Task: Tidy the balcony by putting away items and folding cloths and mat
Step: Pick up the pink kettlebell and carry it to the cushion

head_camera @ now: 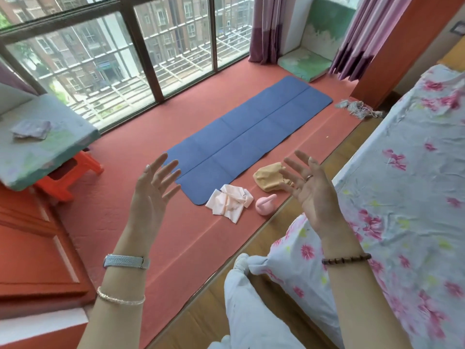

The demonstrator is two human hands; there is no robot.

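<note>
Air is all I am holding: left hand (151,195) and right hand (312,192) are hovering splayed wide, flat blue creased mat (251,129) lying beyond.

1. Home: a bedroom opening onto an enclosed balcony.
2. Right of frame: bed (415,177) with pink-flowered sheet, wood floor (198,313) beside it.
3. Top: big dark-framed window (176,41), apartment blocks (83,61) outside behind bars; purple curtains (264,28) upper right.
4. Centre: red carpet (156,235) along the window, blue mat (251,132) spread flat on it.
5. Left: orange plastic stool (73,172) under a covered board (50,147); red panelled cabinet (37,248) lower left.
</note>
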